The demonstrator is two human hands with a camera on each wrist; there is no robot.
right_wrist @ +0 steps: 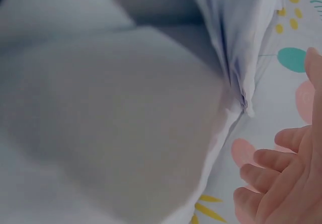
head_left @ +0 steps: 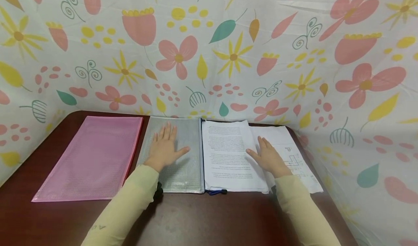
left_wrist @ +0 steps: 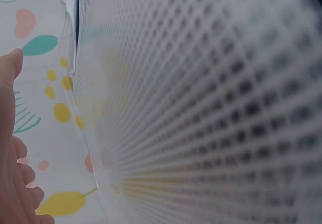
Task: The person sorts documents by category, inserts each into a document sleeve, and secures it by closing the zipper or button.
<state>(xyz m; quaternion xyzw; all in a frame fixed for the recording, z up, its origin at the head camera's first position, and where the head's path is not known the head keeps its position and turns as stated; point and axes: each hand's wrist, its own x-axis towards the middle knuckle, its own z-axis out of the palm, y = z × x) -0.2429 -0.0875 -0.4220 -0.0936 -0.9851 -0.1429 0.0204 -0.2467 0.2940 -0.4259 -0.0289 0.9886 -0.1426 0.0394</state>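
Note:
My left hand [head_left: 164, 148] hovers above a clear mesh zip pouch [head_left: 189, 169] with a dark blue zipper edge, fingers spread and holding nothing. In the left wrist view a gap shows between that hand [left_wrist: 12, 158] and the pouch's mesh [left_wrist: 176, 108]. Over the papers at the right is my right hand [head_left: 271, 159], its fingers extended and nothing in its grasp. Beneath and beside it lie a stack of printed sheets [head_left: 228, 155] and a sheet with a line diagram [head_left: 302, 159], partly overlapped by the stack. The right wrist view shows the papers' edges [right_wrist: 221, 128] close by.
A pink mesh zip pouch [head_left: 91, 155] lies flat at the left of the dark wooden table [head_left: 192, 220]. A blue zipper pull [head_left: 215, 192] sticks out below the printed stack. Flower-patterned cloth [head_left: 209, 57] hangs behind the table and along its sides.

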